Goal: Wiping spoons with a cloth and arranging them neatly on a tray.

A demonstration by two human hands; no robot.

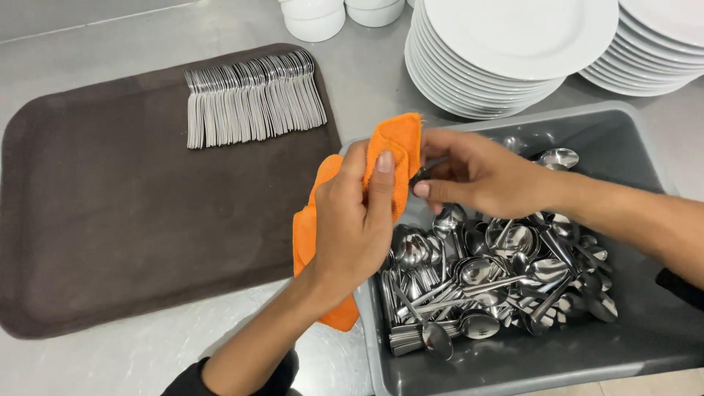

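My left hand (356, 220) grips an orange cloth (396, 143), which wraps one end of a small metal utensil. My right hand (477, 172) pinches the utensil's other end (423, 173) right beside the cloth; most of the piece is hidden. Both hands hover over the near-left corner of a grey plastic tub (631, 139) filled with several loose steel spoons (484, 279). To the left, a brown tray (95, 220) carries a neat overlapping row of steel cutlery (253, 99).
Two stacks of white plates (506, 44) (653, 51) stand behind the tub. White bowls (315, 18) sit at the back centre. Everything rests on a steel counter (132, 359).
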